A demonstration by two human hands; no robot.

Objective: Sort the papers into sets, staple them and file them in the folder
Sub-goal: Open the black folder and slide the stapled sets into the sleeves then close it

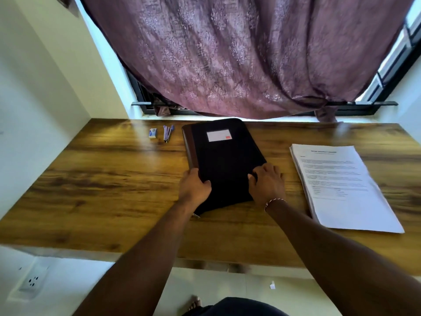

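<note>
A closed black folder (224, 160) with a brown spine and a white label lies in the middle of the wooden desk (102, 183). My left hand (194, 187) grips its near left edge, thumb on the cover. On the near right edge my right hand (267, 184) holds the folder with curled fingers. To the right lies a stack of printed white papers (341, 185). A small purple stapler (168, 132) and a little box of staples (153, 133) sit at the back left of the desk.
A purple patterned curtain (239, 55) hangs over the window behind the desk and reaches down to the folder's far end. White walls close in on the left. A wall socket (32, 282) sits below the desk's front edge.
</note>
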